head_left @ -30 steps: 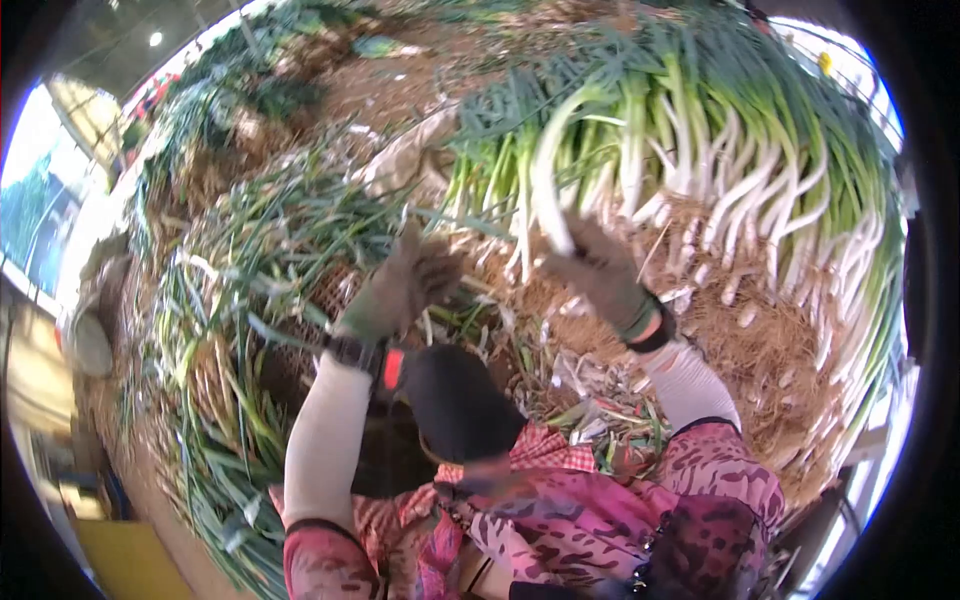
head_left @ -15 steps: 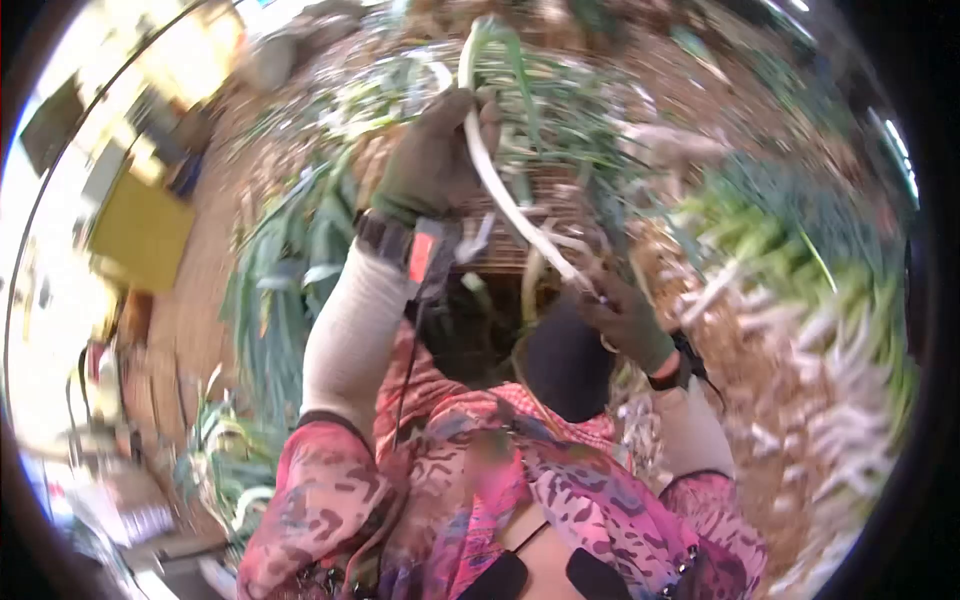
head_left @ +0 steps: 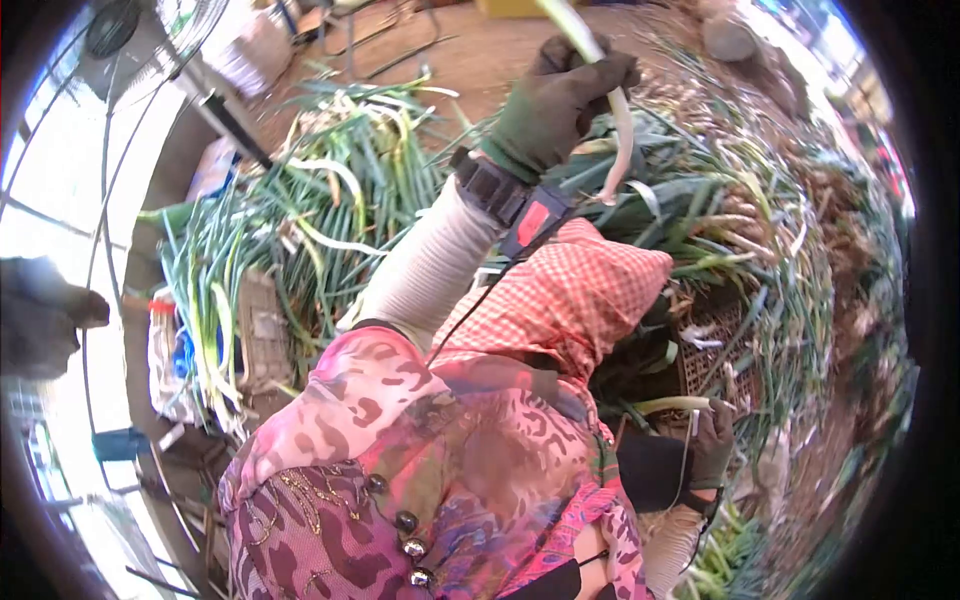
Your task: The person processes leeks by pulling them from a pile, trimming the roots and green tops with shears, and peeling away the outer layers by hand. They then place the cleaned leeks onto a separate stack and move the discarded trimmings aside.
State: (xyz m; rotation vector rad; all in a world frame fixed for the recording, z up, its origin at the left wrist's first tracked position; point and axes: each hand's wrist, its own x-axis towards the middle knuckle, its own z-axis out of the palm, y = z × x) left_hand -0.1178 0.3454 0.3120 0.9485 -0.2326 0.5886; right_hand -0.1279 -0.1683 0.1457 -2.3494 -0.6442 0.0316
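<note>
Above leek pile (head_left: 330,210) | left hand (head_left: 555,100) grips leek stalk (head_left: 618,130) | right hand (head_left: 712,440) clutches leek end (head_left: 670,404)

Matt knit cloth glove on left hand (head_left: 560,100), smooth waxy leek stalk (head_left: 622,130), checked cotton cloth (head_left: 570,300)

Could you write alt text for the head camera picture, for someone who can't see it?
A person's gloved left hand is raised, holding a long white-stemmed green onion, while the gloved right hand sits low, its grip closed on another stalk. Heaps of green onions surround them.
</note>
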